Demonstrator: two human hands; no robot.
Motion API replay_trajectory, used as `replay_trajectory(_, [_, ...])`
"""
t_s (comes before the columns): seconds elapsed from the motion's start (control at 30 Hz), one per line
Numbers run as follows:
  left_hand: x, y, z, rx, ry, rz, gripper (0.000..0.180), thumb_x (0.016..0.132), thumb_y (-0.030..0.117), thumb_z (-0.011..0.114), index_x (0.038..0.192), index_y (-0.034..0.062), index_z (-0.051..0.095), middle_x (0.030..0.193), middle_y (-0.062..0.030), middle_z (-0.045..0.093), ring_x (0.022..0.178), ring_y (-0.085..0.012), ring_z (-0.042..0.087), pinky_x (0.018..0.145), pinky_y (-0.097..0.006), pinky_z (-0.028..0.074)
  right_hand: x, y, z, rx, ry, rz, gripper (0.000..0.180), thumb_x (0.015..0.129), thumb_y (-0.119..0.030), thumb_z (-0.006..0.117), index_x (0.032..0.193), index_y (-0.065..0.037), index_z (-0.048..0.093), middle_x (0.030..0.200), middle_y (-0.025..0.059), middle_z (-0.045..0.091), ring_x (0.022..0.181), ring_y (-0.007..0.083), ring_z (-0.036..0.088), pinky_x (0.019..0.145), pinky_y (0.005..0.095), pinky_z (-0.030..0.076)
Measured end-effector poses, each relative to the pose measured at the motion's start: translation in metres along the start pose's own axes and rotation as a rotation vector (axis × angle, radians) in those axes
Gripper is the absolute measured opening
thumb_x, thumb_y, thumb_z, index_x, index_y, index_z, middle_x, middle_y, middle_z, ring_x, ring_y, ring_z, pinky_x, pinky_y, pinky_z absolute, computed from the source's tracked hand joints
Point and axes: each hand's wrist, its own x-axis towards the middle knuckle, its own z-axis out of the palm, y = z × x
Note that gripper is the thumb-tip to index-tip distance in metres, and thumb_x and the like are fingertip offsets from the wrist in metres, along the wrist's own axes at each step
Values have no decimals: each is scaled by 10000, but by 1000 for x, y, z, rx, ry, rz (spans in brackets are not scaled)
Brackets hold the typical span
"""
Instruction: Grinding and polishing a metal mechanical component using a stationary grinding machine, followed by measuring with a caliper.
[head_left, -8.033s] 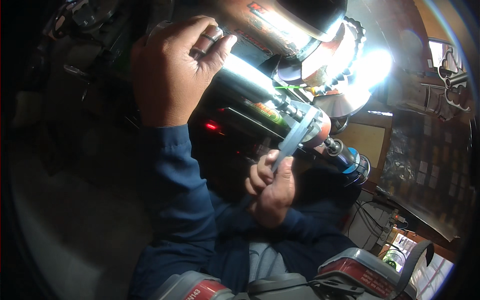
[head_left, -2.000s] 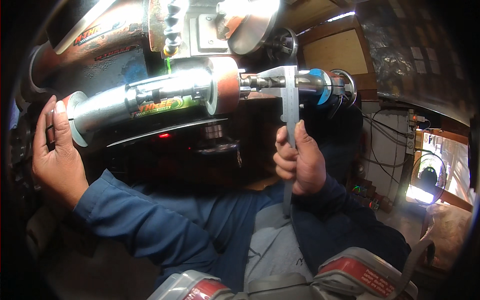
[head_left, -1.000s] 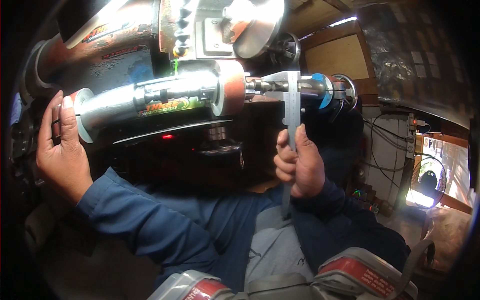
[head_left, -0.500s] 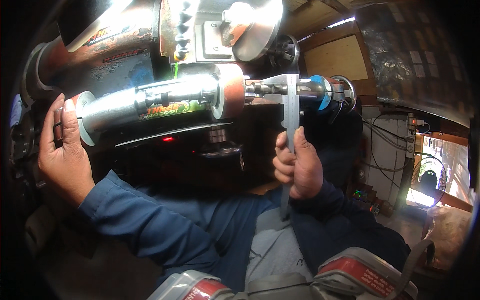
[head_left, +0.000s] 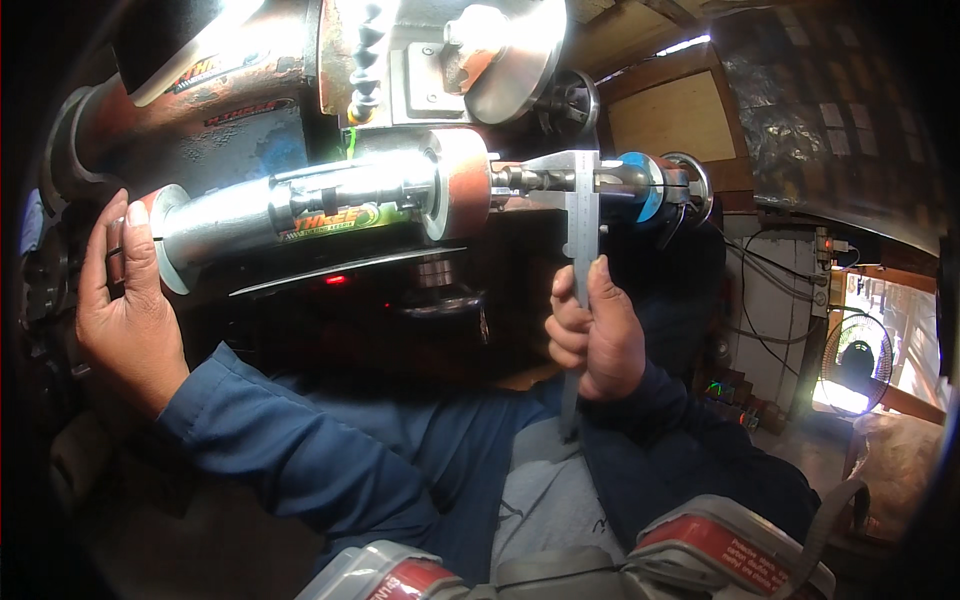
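Left hand (head_left: 130,320): left of frame, thumb and fingers slightly apart, tips at the grey flange (head_left: 172,262); grip cannot be told
Right hand (head_left: 605,335): right of centre, fingers curled, pinching the caliper (head_left: 582,222)
Caliper: near-upright, its head overlapping the metal rod (head_left: 520,179), upper centre
Fan (head_left: 857,360): right edge

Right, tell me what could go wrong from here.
The vernier caliper might tilt against the stepped shaft and misread, since only the right hand steadies it. The left hand is at the rim of the flange; if that turned, skin could be pinched.
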Motion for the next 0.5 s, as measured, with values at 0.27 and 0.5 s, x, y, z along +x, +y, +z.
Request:
replay_trajectory(0.27, [0,3,0,20,8,-8,219,899,172,668,1076,47,704,1024,-54,709,967,-145,659,863,-273,530,0,0,0,1,41,4,450,1010,-486,353,970,-64,503,607,-76,288,457,17,241,407,188,207])
replay_trajectory(0.5, [-1,-1,0,1,7,-12,223,894,174,675,1079,52,705,1012,-52,711,951,-132,656,859,-266,527,0,0,1,-7,0,-5,447,1011,-485,355,972,-65,505,607,-76,287,458,18,240,409,188,206])
